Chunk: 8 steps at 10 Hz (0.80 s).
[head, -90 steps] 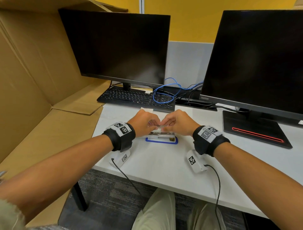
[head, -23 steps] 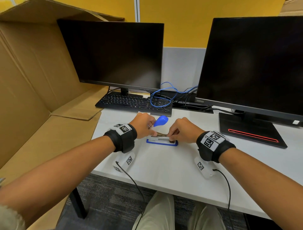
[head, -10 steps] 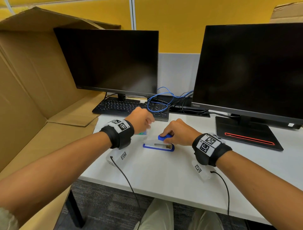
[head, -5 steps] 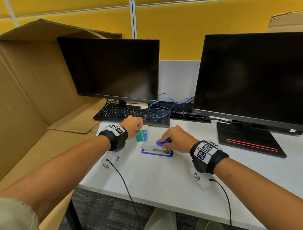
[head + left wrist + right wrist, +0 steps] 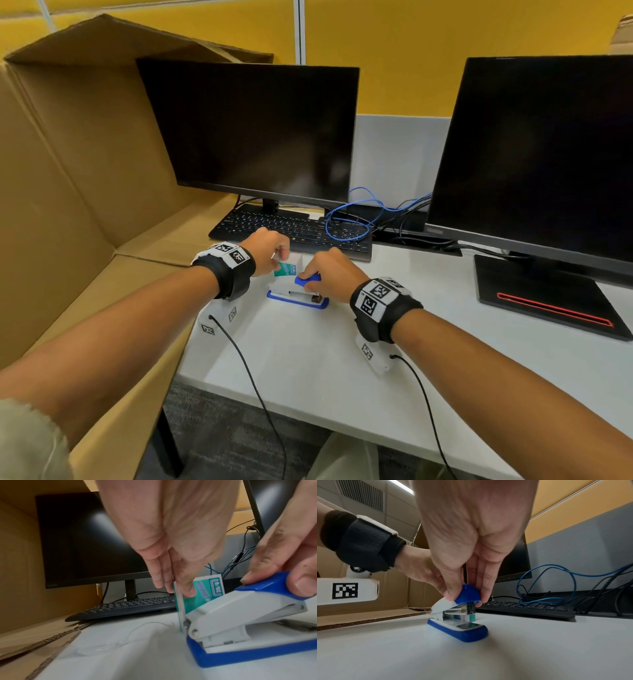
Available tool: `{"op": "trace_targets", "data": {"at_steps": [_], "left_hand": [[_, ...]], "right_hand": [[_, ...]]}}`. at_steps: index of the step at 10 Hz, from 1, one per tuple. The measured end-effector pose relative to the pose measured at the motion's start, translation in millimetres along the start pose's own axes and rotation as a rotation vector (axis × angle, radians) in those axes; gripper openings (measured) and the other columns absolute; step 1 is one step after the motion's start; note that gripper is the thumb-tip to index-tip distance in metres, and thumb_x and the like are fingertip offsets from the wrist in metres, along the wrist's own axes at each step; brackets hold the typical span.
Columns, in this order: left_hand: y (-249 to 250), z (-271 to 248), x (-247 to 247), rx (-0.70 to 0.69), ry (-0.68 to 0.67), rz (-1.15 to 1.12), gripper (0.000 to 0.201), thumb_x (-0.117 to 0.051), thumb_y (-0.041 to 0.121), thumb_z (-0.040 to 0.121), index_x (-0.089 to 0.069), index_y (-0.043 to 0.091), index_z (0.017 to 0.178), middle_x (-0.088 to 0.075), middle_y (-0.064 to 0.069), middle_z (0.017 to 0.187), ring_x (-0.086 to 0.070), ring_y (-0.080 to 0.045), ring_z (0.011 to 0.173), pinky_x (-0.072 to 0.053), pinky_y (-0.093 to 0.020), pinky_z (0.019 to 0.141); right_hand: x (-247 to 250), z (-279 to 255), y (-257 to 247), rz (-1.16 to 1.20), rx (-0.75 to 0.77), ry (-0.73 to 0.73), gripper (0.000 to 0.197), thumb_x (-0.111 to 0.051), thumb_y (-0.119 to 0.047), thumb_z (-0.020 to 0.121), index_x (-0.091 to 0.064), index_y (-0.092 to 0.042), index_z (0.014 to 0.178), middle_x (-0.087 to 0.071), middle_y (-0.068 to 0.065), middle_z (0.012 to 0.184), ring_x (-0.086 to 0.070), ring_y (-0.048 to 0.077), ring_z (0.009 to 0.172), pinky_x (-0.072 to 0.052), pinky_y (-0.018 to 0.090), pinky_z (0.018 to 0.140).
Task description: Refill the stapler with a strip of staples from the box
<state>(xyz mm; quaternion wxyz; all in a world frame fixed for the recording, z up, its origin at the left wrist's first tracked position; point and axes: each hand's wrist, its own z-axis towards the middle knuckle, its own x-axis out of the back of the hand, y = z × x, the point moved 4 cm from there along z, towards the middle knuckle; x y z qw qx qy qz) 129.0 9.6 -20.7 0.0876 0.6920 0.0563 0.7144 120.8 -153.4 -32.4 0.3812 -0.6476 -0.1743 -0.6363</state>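
So the stapler (image 5: 297, 294) is sitting flat on the white desk (image 5: 308, 359), blue base down, right in front of the keyboard (image 5: 294, 231). The right hand (image 5: 334, 274) is grasping its blue front cap between thumb and fingers; from the right wrist view the top arm looks lowered over the base, with a small gap at the mouth.

The left hand (image 5: 269, 251) is pinching the staple box (image 5: 287, 268), a little teal and white carton printed 26/6. It's standing on its edge just beyond the stapler's hinge end, touching or nearly touching it. Thumb on the printed face, fingers behind it. Can't tell what's inside the box, the open end isn't visible in any view.

Other stuff: two dark monitors, one far left (image 5: 250, 133) and one far right (image 5: 541, 150), a tangle of blue and black cables (image 5: 356, 219) between them, and a big opened cardboard box (image 5: 68, 164) on the left, butted against the desk edge.
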Motion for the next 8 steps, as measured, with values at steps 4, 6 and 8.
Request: {"op": "trace_targets", "data": {"at_steps": [4,6,8], "left_hand": [[-12.4,-0.1,5.8,0.042,0.009,0.047,0.021,-0.070,0.004,0.081,-0.064,0.018,0.096,-0.063,-0.005,0.110,-0.056,-0.023,0.107,-0.053,-0.035,0.089],[-10.4,-1.6,8.4,0.058,-0.013,0.028,0.021,-0.072,0.006,0.080,-0.064,0.017,0.097,-0.064,-0.006,0.112,-0.057,-0.024,0.110,-0.053,-0.038,0.093],[-7.7,2.4,16.3,0.047,0.022,-0.040,0.031,-0.067,0.011,0.084,-0.060,0.020,0.112,-0.061,-0.009,0.120,-0.059,-0.024,0.107,-0.052,-0.038,0.093]], "right_hand": [[-5.8,32.9,-19.3,-0.029,0.027,-0.005,0.030,-0.067,-0.027,0.088,-0.073,-0.015,0.115,-0.070,0.006,0.119,-0.057,0.029,0.108,-0.050,0.042,0.094],[-8.4,37.5,-18.5,-0.033,0.029,0.004,0.033,-0.066,-0.026,0.089,-0.071,-0.014,0.119,-0.069,0.006,0.120,-0.056,0.028,0.112,-0.050,0.041,0.095],[1.5,36.6,-10.0,0.012,-0.002,0.072,0.047,-0.067,-0.042,0.085,-0.064,-0.019,0.126,-0.066,0.010,0.120,-0.058,0.028,0.110,-0.054,0.042,0.087]]}}
